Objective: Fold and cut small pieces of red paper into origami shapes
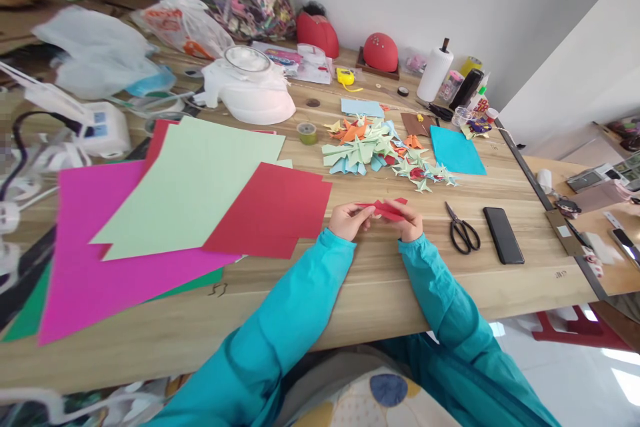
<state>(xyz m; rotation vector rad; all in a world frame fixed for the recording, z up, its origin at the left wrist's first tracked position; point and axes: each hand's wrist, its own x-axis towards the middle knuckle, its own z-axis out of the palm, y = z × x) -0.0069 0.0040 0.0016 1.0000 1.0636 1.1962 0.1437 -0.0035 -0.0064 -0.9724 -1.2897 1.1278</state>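
Observation:
A small piece of folded red paper [389, 211] is held between my two hands, just above the wooden table. My left hand [350, 219] pinches its left side with thumb and fingers. My right hand [411, 220] grips its right side, fingers closed round the edge. Part of the paper is hidden behind the fingers. Beyond my hands lies a heap of folded paper cranes [367, 147] in green, orange, blue and red. Left of my left hand are red sheets [280, 210], next to a large pale green sheet [195, 180] over a magenta sheet [100, 280].
Black-handled scissors [464, 233] and a phone [503, 235] lie to the right. A turquoise sheet [457, 150] is past the cranes. A tape roll [307, 133], a yellow tape measure [345, 76], plastic bags [97, 47] and a white paper roll [434, 75] stand farther back.

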